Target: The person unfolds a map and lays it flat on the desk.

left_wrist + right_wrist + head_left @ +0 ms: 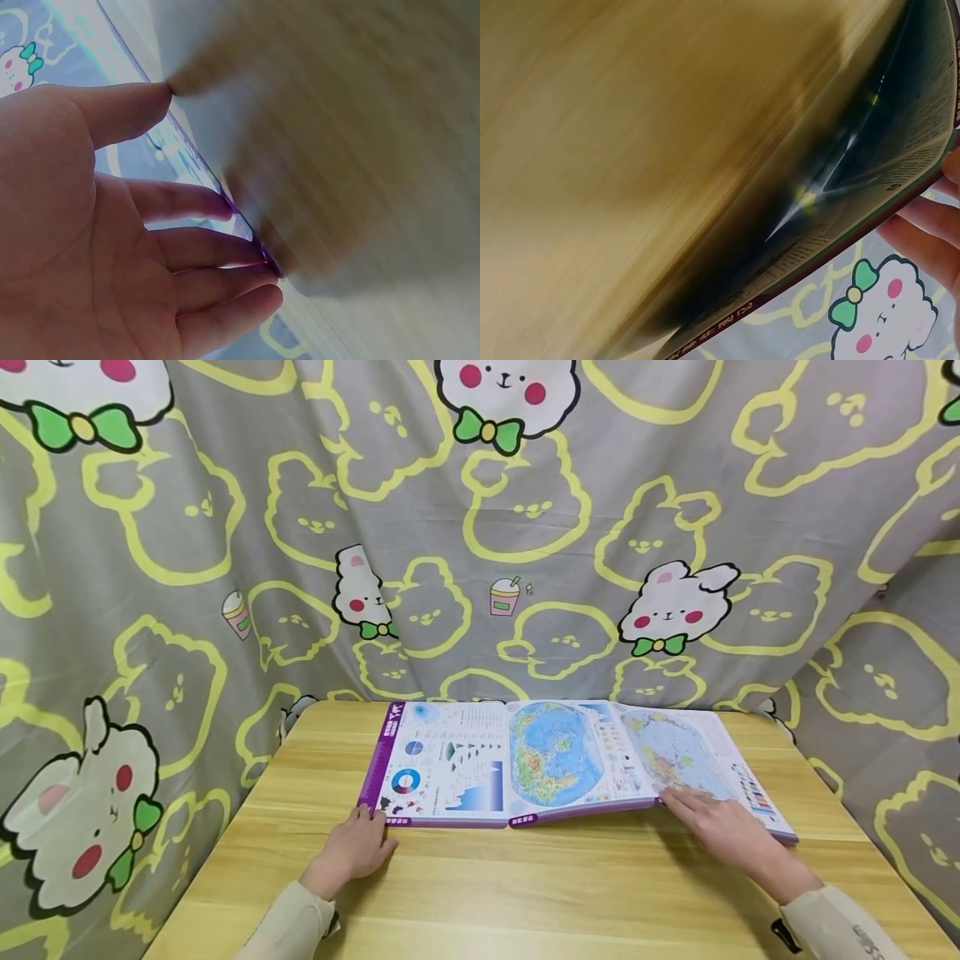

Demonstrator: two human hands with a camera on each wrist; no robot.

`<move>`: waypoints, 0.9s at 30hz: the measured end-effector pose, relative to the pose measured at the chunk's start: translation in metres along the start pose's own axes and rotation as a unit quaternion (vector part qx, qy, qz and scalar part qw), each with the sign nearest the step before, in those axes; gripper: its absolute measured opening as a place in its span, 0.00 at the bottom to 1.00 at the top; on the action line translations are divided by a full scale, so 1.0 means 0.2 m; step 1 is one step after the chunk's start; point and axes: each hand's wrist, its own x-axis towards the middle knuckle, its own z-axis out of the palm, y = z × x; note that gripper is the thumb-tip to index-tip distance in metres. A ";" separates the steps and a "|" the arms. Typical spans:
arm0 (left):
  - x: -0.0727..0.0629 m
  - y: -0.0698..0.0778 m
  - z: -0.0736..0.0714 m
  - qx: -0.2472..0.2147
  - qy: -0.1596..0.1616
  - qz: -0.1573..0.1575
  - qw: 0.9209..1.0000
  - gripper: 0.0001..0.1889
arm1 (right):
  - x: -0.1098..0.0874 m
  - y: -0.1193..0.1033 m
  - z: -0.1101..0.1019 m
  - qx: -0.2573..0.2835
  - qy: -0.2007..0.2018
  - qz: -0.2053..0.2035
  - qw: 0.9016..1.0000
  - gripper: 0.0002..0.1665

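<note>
A wide atlas (474, 814) lies open across the far part of the table, with charts on its left page, a colourful world map in the middle and another map at right. My left hand (354, 846) touches the purple near-left corner with its fingertips; in the left wrist view its fingers (214, 259) are nearly straight and the thumb stands apart from them. With my right hand (716, 827) I hold the near edge between the middle and right maps, which is raised off the wood. The page's underside (832, 225) shows in the right wrist view; part of that hand is out of frame.
The wooden table (525, 893) extends toward me in front of the atlas. Behind it and at both sides hangs a grey curtain (525, 535) with cartoon rabbits and yellow outlines. The atlas's far edge lies near the curtain.
</note>
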 end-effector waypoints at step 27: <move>0.01 -0.03 0.01 0.007 0.005 0.006 1.000 0.25 | -0.02 0.00 0.07 -0.020 -0.013 -0.039 0.999 0.44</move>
